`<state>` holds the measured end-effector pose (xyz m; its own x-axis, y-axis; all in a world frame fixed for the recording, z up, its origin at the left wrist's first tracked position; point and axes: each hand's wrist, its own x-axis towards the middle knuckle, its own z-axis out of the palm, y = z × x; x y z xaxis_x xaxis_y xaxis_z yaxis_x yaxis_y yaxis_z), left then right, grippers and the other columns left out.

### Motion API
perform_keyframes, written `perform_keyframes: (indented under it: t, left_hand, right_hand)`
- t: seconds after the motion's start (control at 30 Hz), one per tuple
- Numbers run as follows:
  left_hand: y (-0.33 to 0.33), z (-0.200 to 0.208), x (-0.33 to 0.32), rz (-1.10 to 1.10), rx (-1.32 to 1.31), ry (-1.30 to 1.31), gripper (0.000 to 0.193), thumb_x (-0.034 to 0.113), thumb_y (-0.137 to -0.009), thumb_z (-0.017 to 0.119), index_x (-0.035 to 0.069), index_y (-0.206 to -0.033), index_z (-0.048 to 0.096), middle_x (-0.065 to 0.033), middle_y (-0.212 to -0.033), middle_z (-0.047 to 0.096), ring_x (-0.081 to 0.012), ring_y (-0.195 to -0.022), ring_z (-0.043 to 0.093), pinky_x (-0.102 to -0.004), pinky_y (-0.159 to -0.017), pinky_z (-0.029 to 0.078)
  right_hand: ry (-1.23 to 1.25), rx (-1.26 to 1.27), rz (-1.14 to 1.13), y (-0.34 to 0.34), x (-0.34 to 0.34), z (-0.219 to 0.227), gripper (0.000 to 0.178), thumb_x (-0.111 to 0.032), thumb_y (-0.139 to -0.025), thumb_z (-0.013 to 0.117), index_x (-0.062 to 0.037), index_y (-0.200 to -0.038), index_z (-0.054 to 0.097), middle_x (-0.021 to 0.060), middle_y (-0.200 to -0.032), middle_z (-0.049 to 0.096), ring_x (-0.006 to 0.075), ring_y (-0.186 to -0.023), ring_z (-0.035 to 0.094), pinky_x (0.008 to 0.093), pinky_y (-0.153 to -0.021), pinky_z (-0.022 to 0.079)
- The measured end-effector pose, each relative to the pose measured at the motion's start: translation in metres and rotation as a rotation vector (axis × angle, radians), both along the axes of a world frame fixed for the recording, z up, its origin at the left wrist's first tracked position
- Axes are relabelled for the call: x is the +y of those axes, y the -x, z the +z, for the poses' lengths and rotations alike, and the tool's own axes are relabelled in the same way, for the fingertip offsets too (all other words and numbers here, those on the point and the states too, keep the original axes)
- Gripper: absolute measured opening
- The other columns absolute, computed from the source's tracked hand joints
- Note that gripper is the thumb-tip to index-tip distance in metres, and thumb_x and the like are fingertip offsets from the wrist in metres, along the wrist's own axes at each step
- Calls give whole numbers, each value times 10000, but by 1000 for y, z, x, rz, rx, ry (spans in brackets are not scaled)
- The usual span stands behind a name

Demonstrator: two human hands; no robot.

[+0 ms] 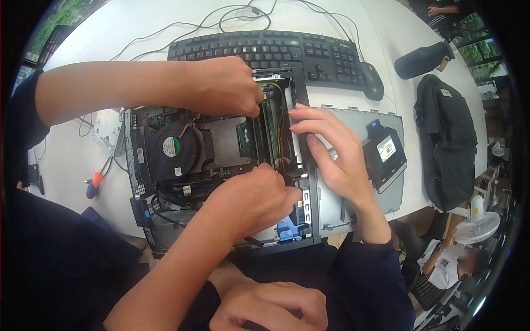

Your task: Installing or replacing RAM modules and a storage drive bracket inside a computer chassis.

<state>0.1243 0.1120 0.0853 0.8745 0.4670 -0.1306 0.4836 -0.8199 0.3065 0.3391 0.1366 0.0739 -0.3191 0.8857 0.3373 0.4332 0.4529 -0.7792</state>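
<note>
An open desktop computer case (317, 201) lies in front of me, with a black blower fan (179, 149) and narrow green boards standing in slots (269, 129). My right hand (339, 157) is open at the case's right edge, fingertips near or on the metal rim and nothing in its grasp. Low in the picture, my left hand (270, 306) rests by my lap, fingers loosely bent and apart, partly cut off. A co-worker's two hands reach in from the left, one at the far end (234, 85) of the slots, the other at the near end (256, 196); their fingertips are mostly hidden.
Behind the case lie a black keyboard (248, 47), a mouse (371, 81) and cables. A metal panel (353, 212) holds a black drive unit (383, 154). Further right are a bottle (422, 59) and black bag (447, 140). An orange-handled screwdriver (95, 185) lies left.
</note>
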Motion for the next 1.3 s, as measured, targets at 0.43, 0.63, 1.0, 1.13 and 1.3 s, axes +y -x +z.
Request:
perform_keyframes:
  t: [0.43,0.63,1.0,1.13,1.3]
  left_hand:
    - [-4,-5,2,-47,142,-99,108,158,-683,689,65,-659,738,-40,-750,641,-244,-881,653,-325,-779,559]
    - [0,-32,-3,23,117,-115,102,137,-716,668,55,-669,707,-61,-801,622,-251,-887,645,-324,-752,570]
    - [43,-26,200,-655,-28,-278,110,152,-733,678,54,-770,710,-63,-811,608,-225,-725,630,-322,-667,562]
    - [38,-18,194,-687,-65,-324,131,160,-738,684,54,-808,714,-62,-808,604,-213,-659,624,-321,-636,558]
    - [0,19,21,-196,87,-259,208,189,-868,602,14,-892,713,-129,-929,640,-245,-839,644,-340,-774,561]
  right_hand:
    - [26,55,-3,-5,1,-9,302,143,-882,563,0,-1115,691,172,-1277,709,375,-1304,641,431,-1054,535]
    - [25,63,-7,-8,2,-14,296,148,-879,571,10,-1115,684,175,-1271,709,385,-1308,637,430,-1061,533]
    - [45,96,22,-5,3,-12,318,172,-864,567,14,-1116,680,163,-1269,709,389,-1309,634,459,-1103,506]
    - [19,49,27,-6,5,-11,326,176,-856,571,13,-1114,687,162,-1269,714,378,-1306,641,437,-1047,543]
    - [14,100,11,-7,3,-12,315,175,-846,580,10,-1086,699,166,-1260,723,364,-1285,664,392,-973,582]
